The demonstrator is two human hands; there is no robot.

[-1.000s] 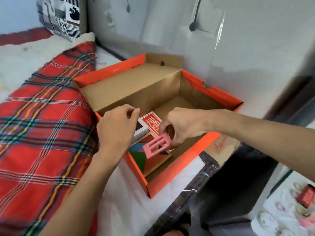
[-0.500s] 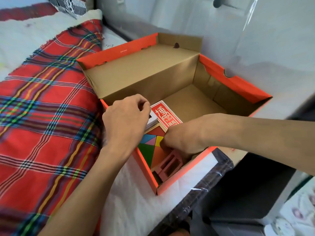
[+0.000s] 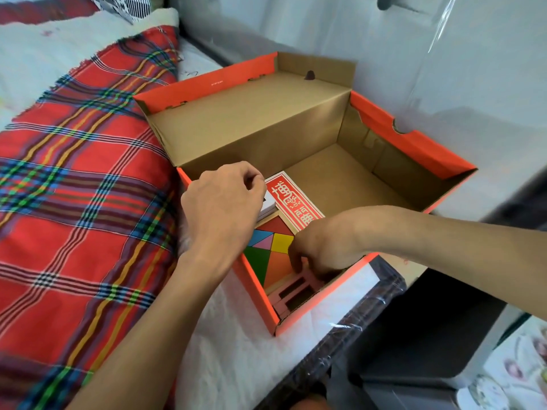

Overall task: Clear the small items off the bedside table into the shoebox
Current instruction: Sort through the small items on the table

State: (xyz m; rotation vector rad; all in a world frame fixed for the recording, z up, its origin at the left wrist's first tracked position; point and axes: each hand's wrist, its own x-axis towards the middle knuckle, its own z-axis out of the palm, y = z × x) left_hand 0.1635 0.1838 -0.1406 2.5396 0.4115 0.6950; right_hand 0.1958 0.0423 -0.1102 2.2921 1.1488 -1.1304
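An orange shoebox (image 3: 414,143) stands open on the bed, its lid folded back to the left. Inside lie a red printed card box (image 3: 293,202), a colourful tangram puzzle (image 3: 266,255) and a small white box (image 3: 268,204). A pink plastic frame piece (image 3: 296,291) sits in the box's near corner. My right hand (image 3: 322,250) reaches down into that corner, and its fingertips hold the pink piece's upper end. My left hand (image 3: 222,208) hovers over the box's left wall, its fingers curled over the white box, which is mostly hidden under it.
A red plaid blanket (image 3: 74,187) covers the bed to the left of the box. White bedding (image 3: 236,350) lies in front of it. A dark plastic-wrapped bed edge (image 3: 340,335) and a dark bedside surface (image 3: 414,335) are at the right, with the wall just behind the box.
My right hand has carried the pink piece from above the tangram down into the box's near corner. My left hand has stayed over the white box.
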